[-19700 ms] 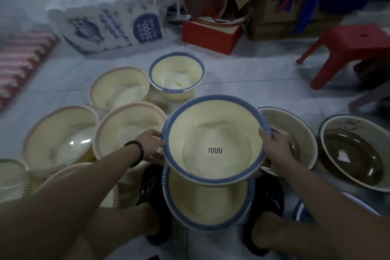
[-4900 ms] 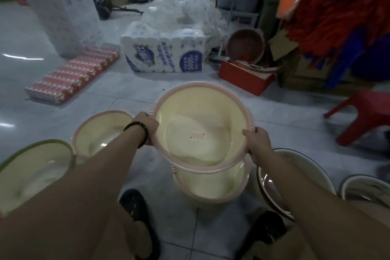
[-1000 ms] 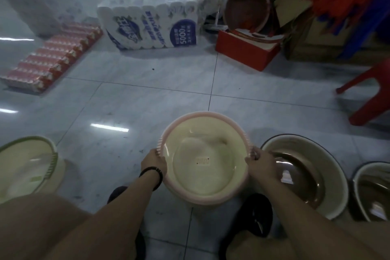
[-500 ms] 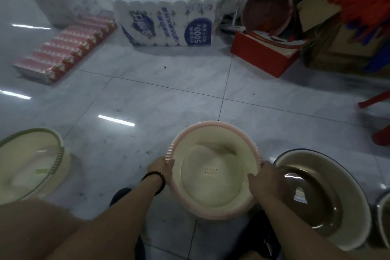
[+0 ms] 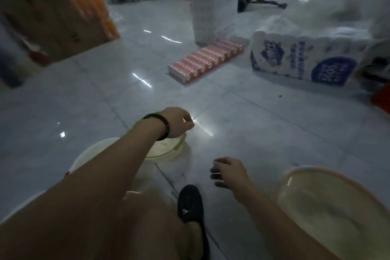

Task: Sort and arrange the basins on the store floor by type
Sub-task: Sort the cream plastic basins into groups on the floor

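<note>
1. Left hand [image 5: 179, 122]: reaches forward with the fingers curled downward over the far rim of the cream round plastic basin with a pale green rim [image 5: 168, 151]. Motion blur hides the contact, so it cannot be told whether the fingers grip the rim. A dark bead bracelet [image 5: 161, 127] sits on the wrist.
2. Right hand [image 5: 228, 172]: hangs above the glossy grey tiled floor [image 5: 274, 133], fingers loosely curled, holding nothing.
3. The left forearm crosses the green-rimmed basin and covers most of it. Only the far edge shows, directly below the left hand.
4. A cream round plastic basin with a pale pink rim [image 5: 329, 207] stands on the floor to the right of the right hand, just beside the right forearm and apart from the fingers.
5. A black slip-on shoe [image 5: 190, 202] rests on the floor below and between the two hands.
6. Well beyond the left hand lies a flat row of red-and-white wrapped packs [image 5: 206, 61], with a tall white wrapped bale [image 5: 213, 2] upright behind it.
7. Far beyond the right hand lies a white tissue-roll multipack with blue print [image 5: 306, 59].
8. Far left of the left hand stand blurred brown cardboard cartons [image 5: 52, 17].
</note>
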Demonstrator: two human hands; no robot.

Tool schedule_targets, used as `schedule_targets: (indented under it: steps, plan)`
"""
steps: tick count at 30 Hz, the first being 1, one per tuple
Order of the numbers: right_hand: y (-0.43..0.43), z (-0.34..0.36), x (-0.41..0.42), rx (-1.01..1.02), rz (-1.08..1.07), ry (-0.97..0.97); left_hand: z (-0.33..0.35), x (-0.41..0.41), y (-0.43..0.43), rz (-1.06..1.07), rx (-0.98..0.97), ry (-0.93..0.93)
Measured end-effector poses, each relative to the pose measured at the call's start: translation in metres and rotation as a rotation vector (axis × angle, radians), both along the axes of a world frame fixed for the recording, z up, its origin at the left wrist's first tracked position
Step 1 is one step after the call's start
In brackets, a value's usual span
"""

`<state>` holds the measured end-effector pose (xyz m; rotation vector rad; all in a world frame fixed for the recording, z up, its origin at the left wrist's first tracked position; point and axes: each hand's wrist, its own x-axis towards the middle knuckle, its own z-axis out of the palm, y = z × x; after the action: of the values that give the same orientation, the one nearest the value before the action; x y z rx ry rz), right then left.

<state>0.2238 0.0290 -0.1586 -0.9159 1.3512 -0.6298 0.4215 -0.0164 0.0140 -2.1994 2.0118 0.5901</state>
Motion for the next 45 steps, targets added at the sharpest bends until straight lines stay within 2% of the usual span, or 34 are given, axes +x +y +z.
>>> schedule_targets:
  steps: [4, 12, 18, 21, 24, 27, 30, 37, 43, 45]
  plan:
    - [-0.038, -0.023, 0.09, 0.135, 0.046, -0.049, -0.03, 0.084, 0.0, 0.107, -0.043, -0.04]
    - [-0.131, -0.127, 0.209, 0.34, -0.108, 0.006, -0.173, 0.211, -0.014, 0.448, 0.023, 0.131]
    - [-0.181, -0.168, 0.259, 0.4, -0.109, -0.085, -0.252, 0.248, -0.015, 0.576, 0.07, 0.207]
    - [-0.189, -0.174, 0.271, 0.433, -0.133, -0.111, -0.27, 0.252, -0.012, 0.619, 0.084, 0.263]
    - [-0.189, -0.167, 0.27, 0.383, -0.248, -0.062, -0.27, 0.249, -0.008, 0.654, 0.077, 0.296]
    - [-0.185, -0.141, 0.246, 0.255, -0.377, 0.069, -0.253, 0.242, 0.001, 0.682, 0.066, 0.356]
    - [-0.174, -0.11, 0.198, 0.151, -0.41, 0.171, -0.227, 0.236, 0.012, 0.714, 0.071, 0.401]
    - [-0.128, 0.002, 0.047, -0.031, -0.38, 0.117, -0.138, 0.16, 0.009, 0.787, 0.031, 0.642]
    - [-0.053, 0.101, -0.102, -0.201, -0.363, 0.089, -0.05, 0.057, -0.013, 0.66, -0.06, 0.835]
    - [-0.028, 0.118, -0.156, -0.242, -0.382, 0.121, -0.029, 0.016, -0.023, 0.484, -0.096, 0.698]
